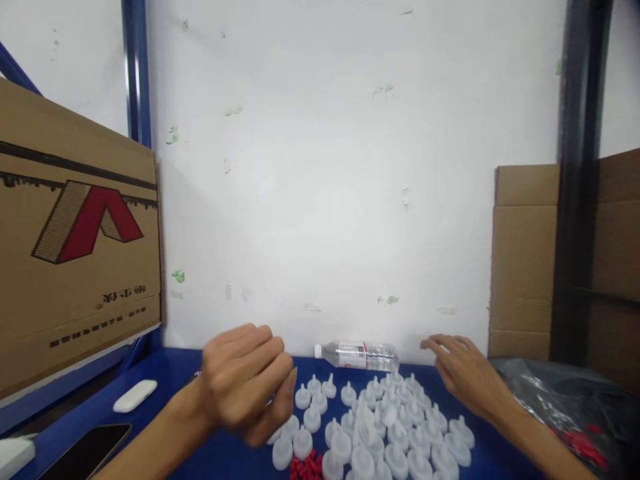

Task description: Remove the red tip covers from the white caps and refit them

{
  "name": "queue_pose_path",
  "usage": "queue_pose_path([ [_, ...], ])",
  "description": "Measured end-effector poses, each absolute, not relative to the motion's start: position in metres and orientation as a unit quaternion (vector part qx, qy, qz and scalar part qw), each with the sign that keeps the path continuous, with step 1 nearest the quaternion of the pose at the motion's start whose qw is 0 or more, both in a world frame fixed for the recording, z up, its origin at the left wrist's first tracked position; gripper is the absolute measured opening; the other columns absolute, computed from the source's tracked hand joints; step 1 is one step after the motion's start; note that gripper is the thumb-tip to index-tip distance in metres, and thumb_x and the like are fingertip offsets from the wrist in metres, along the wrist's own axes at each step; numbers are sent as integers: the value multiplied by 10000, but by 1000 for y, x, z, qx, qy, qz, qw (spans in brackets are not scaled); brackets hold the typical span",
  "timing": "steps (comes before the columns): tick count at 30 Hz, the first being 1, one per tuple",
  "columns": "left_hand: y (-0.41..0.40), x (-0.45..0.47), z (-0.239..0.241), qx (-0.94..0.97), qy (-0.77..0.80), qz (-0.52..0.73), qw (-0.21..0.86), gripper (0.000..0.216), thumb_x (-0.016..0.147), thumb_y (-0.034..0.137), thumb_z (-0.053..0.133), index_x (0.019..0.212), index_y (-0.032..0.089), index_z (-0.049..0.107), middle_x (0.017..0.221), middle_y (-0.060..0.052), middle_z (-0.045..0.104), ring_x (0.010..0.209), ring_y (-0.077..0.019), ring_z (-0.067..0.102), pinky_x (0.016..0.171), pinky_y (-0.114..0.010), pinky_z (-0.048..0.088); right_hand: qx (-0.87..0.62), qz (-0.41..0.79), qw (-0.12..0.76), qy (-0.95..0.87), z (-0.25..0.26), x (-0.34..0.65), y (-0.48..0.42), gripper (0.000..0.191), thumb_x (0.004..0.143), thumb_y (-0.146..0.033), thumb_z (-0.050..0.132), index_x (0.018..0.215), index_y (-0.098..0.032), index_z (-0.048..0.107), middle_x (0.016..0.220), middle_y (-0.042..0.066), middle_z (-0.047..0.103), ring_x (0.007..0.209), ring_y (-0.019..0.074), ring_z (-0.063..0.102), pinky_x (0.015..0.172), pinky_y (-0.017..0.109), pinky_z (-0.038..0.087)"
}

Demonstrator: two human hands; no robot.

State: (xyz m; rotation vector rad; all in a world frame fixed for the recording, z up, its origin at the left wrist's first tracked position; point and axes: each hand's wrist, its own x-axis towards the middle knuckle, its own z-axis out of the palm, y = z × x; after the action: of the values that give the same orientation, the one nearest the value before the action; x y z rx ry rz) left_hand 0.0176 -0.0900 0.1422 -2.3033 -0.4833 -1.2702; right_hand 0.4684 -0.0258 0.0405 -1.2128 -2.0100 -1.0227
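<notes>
My left hand [250, 380] is raised over the left side of the blue table, its fingers curled into a fist with the thumb against them. Whatever it may hold is hidden. My right hand [460, 370] hovers behind the right side of the heap, palm down, fingers reaching out loosely with nothing visible in them. Between and below the hands lie many translucent white nozzle caps [395, 427], most standing with their spouts up. A small pile of red caps [306, 465] sits at the front edge of the view, beside the white ones.
A clear plastic bottle [357, 355] lies on its side by the white wall. On the left are a white oval case [135, 396], a phone [87, 453] and a large carton [80, 253]. A plastic bag with red pieces [580, 413] rests at right.
</notes>
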Motion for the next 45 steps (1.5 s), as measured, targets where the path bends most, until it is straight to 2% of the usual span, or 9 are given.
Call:
queue_pose_path([
  [2,-70,20,128,-866,-144,-395,273,275,849,147,578,611,221,462,532,17,444,503,-155,338,506,-357,203,-451,-394,298,-743,42,476,-32,350,893,-42,421,1081,-208,665,1035,93,722,911,245,668,916,431,447],
  [11,-43,13,44,-882,-242,-370,164,240,954,107,413,740,213,401,613,26,469,552,-140,436,571,-293,300,-415,-405,315,-751,44,454,-46,259,930,-47,446,1017,-181,650,945,70,705,868,231,638,926,423,425],
  [17,-61,19,30,-910,-241,-323,94,224,966,113,385,766,216,392,626,42,483,537,-118,455,562,-275,312,-371,-364,304,-799,43,411,-59,263,918,-44,442,1012,-191,638,973,64,689,918,222,626,977,430,416],
  [24,-81,29,30,-933,-198,-282,105,173,891,124,415,751,223,386,620,28,493,543,-144,449,558,-322,302,-231,-304,325,-866,40,347,-95,290,861,-79,475,1083,-152,646,957,80,682,919,220,612,1045,458,386],
  [29,-82,31,26,-954,-129,-228,146,182,791,218,493,656,225,371,540,7,481,475,-162,388,464,-364,236,-133,-324,335,-875,31,327,-109,218,946,-156,463,931,-150,680,621,-6,567,613,163,485,862,370,457],
  [31,-84,32,21,-961,-113,-183,172,194,763,269,555,638,223,414,539,-3,507,471,-166,408,442,-371,232,-119,-335,333,-873,26,325,-109,297,999,-192,434,797,-168,651,565,-12,547,569,151,450,776,339,450],
  [37,-86,38,9,-963,-128,-76,223,257,765,251,726,674,209,489,594,11,595,501,-162,512,435,-369,256,-117,-339,299,-884,17,323,-108,348,994,-208,487,656,-202,567,518,-26,517,534,138,418,734,319,421],
  [40,-85,38,8,-967,-136,-87,199,237,762,220,689,690,211,463,603,16,592,502,-157,517,450,-359,273,-118,-334,309,-883,20,321,-109,353,972,-193,496,622,-205,544,506,-27,502,523,136,395,692,320,400],
  [45,-85,38,14,-975,-136,-84,154,240,622,178,619,670,223,388,575,13,544,474,-151,454,441,-350,271,-115,-338,320,-878,24,320,-110,327,897,-116,519,582,-203,524,477,-26,464,506,137,348,643,323,364],
])
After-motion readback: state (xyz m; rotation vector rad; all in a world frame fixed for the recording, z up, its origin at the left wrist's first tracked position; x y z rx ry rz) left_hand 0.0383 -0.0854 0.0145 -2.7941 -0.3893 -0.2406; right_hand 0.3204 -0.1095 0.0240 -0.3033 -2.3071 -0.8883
